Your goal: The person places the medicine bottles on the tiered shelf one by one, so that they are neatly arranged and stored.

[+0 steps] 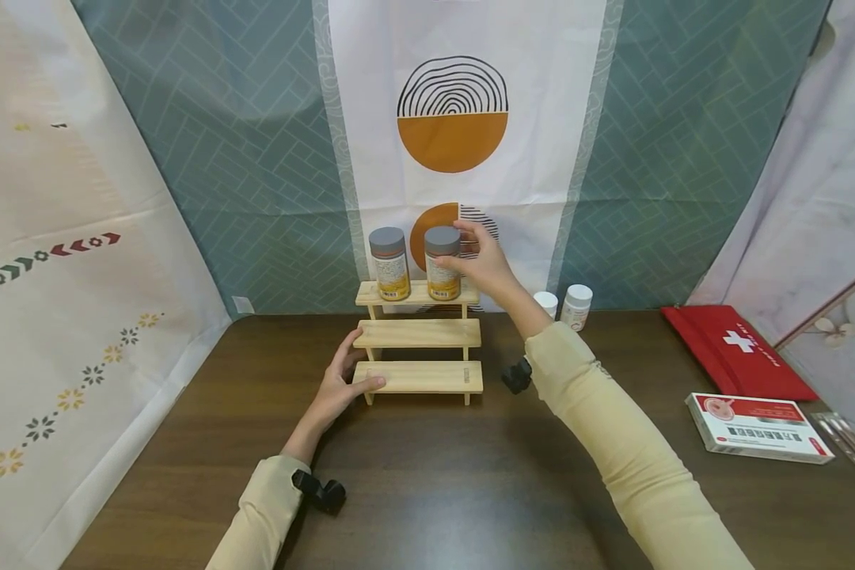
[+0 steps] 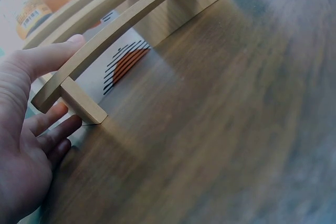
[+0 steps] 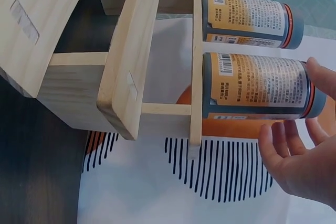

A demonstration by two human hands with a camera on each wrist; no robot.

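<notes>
My right hand [image 1: 490, 271] curls its fingers round one of two jars [image 1: 442, 283]; my left hand [image 1: 335, 388] pinches one three-tiered rack [image 1: 420, 378].

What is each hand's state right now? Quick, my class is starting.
Left hand: closed, holding the wooden stand at its left end.
Right hand: at the right jar; whether closed on it cannot be told.
</notes>
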